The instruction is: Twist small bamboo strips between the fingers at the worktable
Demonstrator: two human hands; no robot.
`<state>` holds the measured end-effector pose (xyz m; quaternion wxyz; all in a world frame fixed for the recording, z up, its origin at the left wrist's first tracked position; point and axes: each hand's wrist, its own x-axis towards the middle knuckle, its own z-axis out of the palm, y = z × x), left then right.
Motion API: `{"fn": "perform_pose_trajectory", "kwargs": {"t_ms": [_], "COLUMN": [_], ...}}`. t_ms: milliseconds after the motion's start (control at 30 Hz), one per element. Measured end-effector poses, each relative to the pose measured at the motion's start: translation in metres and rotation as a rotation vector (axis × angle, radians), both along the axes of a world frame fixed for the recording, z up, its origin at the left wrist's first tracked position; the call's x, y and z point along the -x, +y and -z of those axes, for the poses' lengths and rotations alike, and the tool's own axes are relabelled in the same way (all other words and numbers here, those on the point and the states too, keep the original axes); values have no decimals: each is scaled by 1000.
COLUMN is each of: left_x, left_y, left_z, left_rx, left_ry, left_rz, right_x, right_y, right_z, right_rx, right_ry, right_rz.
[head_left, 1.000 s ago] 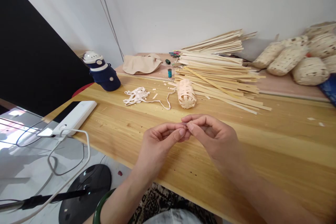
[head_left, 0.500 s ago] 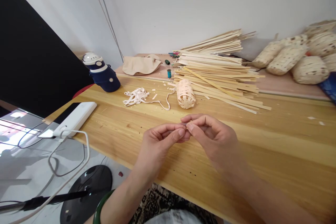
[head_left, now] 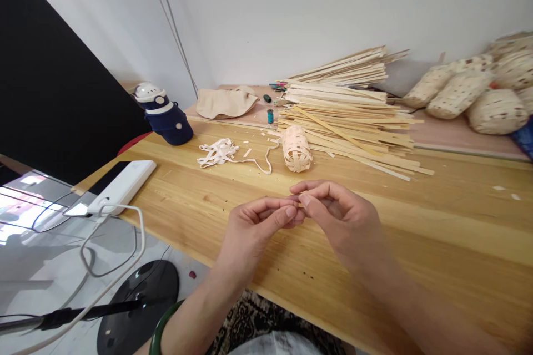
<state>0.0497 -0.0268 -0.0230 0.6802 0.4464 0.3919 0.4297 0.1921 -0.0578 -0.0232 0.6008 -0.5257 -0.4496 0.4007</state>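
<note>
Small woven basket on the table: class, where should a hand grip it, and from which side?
Grip the basket around its rounded middle, probably from the near side: it lies on its side, and the bamboo strips crowd its far side.

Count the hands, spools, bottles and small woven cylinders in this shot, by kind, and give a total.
Hands: left hand, right hand: 2
Spools: teal thread spool, green spool: 2
Bottles: navy capped bottle: 1
Small woven cylinders: woven strip cylinder: 1
Total: 6
</note>
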Motion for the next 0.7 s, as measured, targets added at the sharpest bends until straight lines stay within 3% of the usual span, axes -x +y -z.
{"fn": "perform_pose_trajectory", "kwargs": {"t_ms": [700], "left_x": [0], "left_y": [1], "left_z": [0], "left_rx": [32], "left_ry": [-46], "left_rz": [8], "right_x": [0], "right_y": [-2], "right_z": [-1], "right_rx": [13], "right_ry": [45], "right_rz": [-57]}}
